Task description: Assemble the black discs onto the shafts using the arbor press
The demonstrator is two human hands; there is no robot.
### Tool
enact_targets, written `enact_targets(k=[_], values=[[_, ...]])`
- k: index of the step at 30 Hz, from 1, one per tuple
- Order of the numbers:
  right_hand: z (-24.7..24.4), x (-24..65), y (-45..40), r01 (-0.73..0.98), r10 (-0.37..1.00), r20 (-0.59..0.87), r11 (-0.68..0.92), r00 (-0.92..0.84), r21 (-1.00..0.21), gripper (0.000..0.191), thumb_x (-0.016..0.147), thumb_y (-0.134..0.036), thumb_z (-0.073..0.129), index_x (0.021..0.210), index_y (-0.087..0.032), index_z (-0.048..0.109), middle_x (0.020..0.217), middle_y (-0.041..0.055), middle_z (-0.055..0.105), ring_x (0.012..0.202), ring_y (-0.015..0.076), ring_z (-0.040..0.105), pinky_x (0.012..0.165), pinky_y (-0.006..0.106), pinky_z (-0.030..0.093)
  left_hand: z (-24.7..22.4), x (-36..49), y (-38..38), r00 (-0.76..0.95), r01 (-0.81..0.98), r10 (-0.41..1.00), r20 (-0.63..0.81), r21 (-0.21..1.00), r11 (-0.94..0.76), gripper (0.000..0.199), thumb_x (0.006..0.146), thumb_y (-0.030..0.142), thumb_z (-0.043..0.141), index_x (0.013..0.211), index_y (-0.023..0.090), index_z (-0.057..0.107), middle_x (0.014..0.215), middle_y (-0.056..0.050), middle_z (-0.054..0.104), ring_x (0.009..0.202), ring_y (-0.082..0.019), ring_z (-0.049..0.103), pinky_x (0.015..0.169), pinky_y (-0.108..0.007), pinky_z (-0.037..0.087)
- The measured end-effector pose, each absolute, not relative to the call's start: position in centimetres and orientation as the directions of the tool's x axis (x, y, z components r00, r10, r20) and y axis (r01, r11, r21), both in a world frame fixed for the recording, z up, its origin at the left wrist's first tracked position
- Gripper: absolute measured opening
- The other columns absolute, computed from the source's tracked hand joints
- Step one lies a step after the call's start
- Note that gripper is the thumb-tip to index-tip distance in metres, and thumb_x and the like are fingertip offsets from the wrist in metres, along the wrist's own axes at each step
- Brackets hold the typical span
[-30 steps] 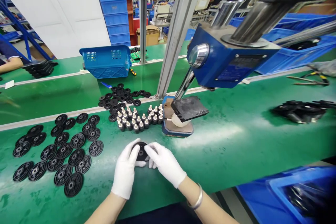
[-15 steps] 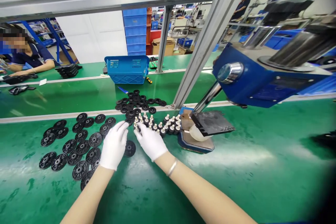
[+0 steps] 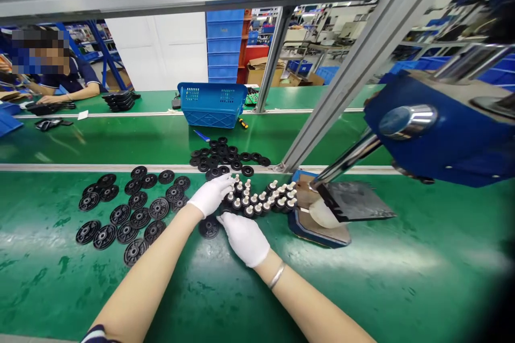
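Observation:
My left hand (image 3: 211,195), in a white glove, reaches to the left end of a group of small black parts with white stems (image 3: 257,208). Its fingers are stretched out, and the tips meet the nearest stems. My right hand (image 3: 246,240), gloved too, is lower, in front of that group. Its fingers are curled together, and whatever is between them is hidden. Just left of its fingertips a black wheel-like disc (image 3: 209,227) lies flat on the green bench. Many ribbed black discs (image 3: 140,217) are spread out left of my left hand.
A blue press (image 3: 438,128) stands at the right, its base (image 3: 322,230) beside the stemmed parts. Smaller black rings (image 3: 221,153) lie behind, near a blue basket (image 3: 211,110) and a blue pen-like tool (image 3: 201,135). A metal post rises behind. A co-worker (image 3: 72,77) sits far left.
My left hand has moved right, from beside the discs to the stemmed parts. My right hand has drawn back from them towards me, its fingers now curled. The whole view has shifted.

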State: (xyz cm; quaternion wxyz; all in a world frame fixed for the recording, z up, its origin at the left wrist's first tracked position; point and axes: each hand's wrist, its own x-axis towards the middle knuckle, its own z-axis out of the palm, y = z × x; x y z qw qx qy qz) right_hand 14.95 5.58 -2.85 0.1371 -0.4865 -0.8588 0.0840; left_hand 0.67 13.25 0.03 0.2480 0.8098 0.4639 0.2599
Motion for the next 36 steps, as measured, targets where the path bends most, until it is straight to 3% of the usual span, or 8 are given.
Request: enact_targets(k=[7, 12, 17, 22, 27, 32, 34, 36], values=[[-2.2, 19.2, 2.7, 0.763, 0.843, 0.275, 0.536, -0.462, -0.363, 0.037, 0.103, -0.036, 0.026, 0.100, -0.015, 0.057, 0.082, 0.0084, 0.070, 0.075, 0.0205, 0.068, 0.068, 0.029, 0.048, 1.5, -0.3, 11.9, 0.379, 0.678, 0.904, 0.196, 0.606, -0.416, 0.035, 0.093, 0.031, 0.046, 0.126, 0.025, 0.057, 0.142, 0.000, 0.050, 0.131, -0.016, 0.045, 0.111, -0.029, 0.035], [-0.5, 23.1, -0.2, 0.826, 0.888, 0.102, 0.455, -0.448, -0.333, 0.021, 0.099, -0.034, 0.042, 0.089, -0.020, 0.054, 0.073, 0.0015, 0.068, 0.059, 0.0202, 0.064, 0.052, 0.030, 0.039, 2.2, -2.7, 6.7, 0.193, 0.829, 0.973, 0.124, 0.509, -0.230, 0.037, 0.094, 0.038, 0.045, 0.124, 0.019, 0.056, 0.129, -0.010, 0.058, 0.120, -0.026, 0.053, 0.105, -0.042, 0.040], [-0.4, 23.4, 0.4, 0.873, 0.943, -0.067, 0.273, -0.325, -0.404, 0.017, 0.092, -0.037, 0.055, 0.083, -0.023, 0.056, 0.071, -0.0023, 0.064, 0.065, 0.0186, 0.063, 0.055, 0.028, 0.040, 0.1, -1.4, 3.5, 0.156, 0.929, 0.985, -0.073, 0.350, -0.121, 0.046, 0.072, 0.028, 0.073, 0.115, 0.013, 0.063, 0.112, -0.019, 0.061, 0.101, -0.039, 0.058, 0.085, -0.052, 0.048], [-1.7, 22.9, 1.1, 0.830, 0.958, -0.040, 0.225, -0.284, -0.511, 0.019, 0.089, -0.041, 0.053, 0.088, -0.024, 0.061, 0.083, 0.0010, 0.056, 0.069, 0.0171, 0.060, 0.063, 0.028, 0.046, -0.4, 1.2, 3.4, 0.155, 0.941, 0.974, -0.163, 0.325, -0.096, 0.070, 0.053, 0.032, 0.087, 0.116, 0.015, 0.063, 0.108, -0.018, 0.060, 0.099, -0.040, 0.057, 0.082, -0.051, 0.048], [-6.4, 23.6, 0.8, 0.743, 0.962, 0.100, 0.260, -0.254, -0.617, 0.029, 0.087, -0.047, 0.050, 0.099, -0.023, 0.061, 0.111, 0.0086, 0.055, 0.089, 0.0206, 0.061, 0.082, 0.033, 0.049, -0.3, 2.6, 1.5, 0.161, 0.889, 0.975, -0.155, 0.452, -0.075, 0.049, 0.066, 0.021, 0.079, 0.112, 0.019, 0.064, 0.106, -0.013, 0.062, 0.101, -0.035, 0.057, 0.085, -0.048, 0.048], [-7.4, 23.4, 0.9, 0.673, 0.961, -0.020, 0.179, -0.276, -0.718, 0.056, 0.088, -0.051, 0.046, 0.138, -0.026, 0.038, 0.101, 0.0034, 0.063, 0.088, 0.0199, 0.062, 0.083, 0.033, 0.048, -1.2, 2.8, -1.4, 0.167, 0.745, 0.978, -0.125, 0.666, -0.042, 0.027, 0.072, 0.031, 0.076, 0.096, 0.023, 0.067, 0.103, -0.003, 0.065, 0.097, -0.022, 0.062, 0.087, -0.032, 0.050], [-6.9, 22.9, 1.1, 0.620, 0.959, -0.031, 0.156, -0.281, -0.769, 0.064, 0.087, -0.052, 0.048, 0.143, -0.025, 0.030, 0.098, 0.0020, 0.064, 0.084, 0.0185, 0.063, 0.079, 0.030, 0.049, -1.4, 2.7, -2.3, 0.132, 0.507, 0.981, -0.143, 0.860, 0.057, 0.031, 0.070, 0.033, 0.078, 0.095, 0.020, 0.065, 0.104, -0.003, 0.066, 0.097, -0.019, 0.063, 0.087, -0.030, 0.050], [-6.6, 22.3, 1.1, 0.513, 0.975, -0.004, 0.114, -0.223, -0.851, 0.071, 0.085, -0.053, 0.049, 0.143, -0.021, 0.027, 0.087, 0.0007, 0.064, 0.069, 0.0169, 0.063, 0.068, 0.028, 0.051, -1.3, 2.5, -2.8, 0.113, -0.018, 0.967, -0.226, 0.973, 0.230, 0.036, 0.064, 0.027, 0.082, 0.093, 0.018, 0.062, 0.108, -0.006, 0.067, 0.103, -0.022, 0.063, 0.089, -0.034, 0.050]])
